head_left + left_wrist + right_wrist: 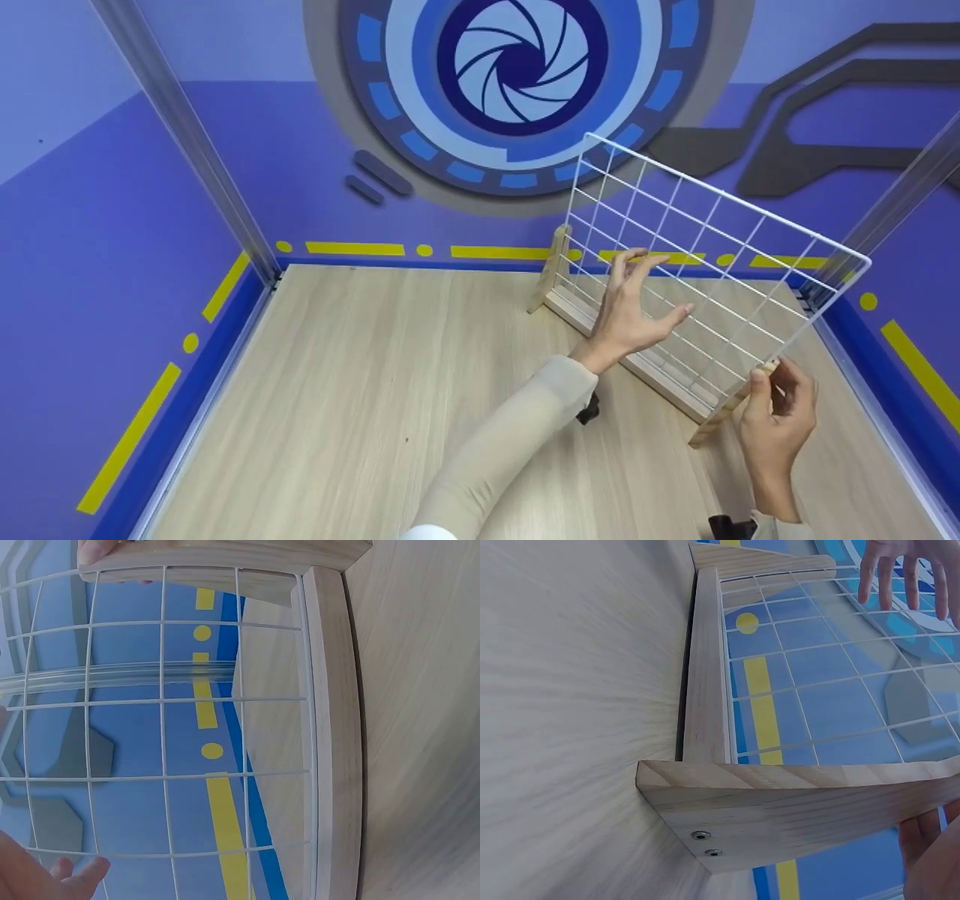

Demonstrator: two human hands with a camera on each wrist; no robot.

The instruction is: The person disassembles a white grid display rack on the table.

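A white wire grid (721,193) stands upright in a wooden stand, its lower edge along a wooden rail (667,382). Slanted wooden end pieces flank it, a far one (553,266) and a near one (720,416); two screws show in the near piece (772,821) in the right wrist view. The right hand (780,420) pinches the top of that near piece, thumb on one side and fingers on the other, beside the grid's edge. In front of the grid, the left hand (634,311) is held with fingers spread and nothing in it; whether it touches the wires is unclear.
The stand rests at an angle on a pale wood-grain table (360,405). Blue and purple printed panels (247,150) rise behind and at both sides, with metal posts (187,135) at the corners. Black pieces (589,411) show at both wrists.
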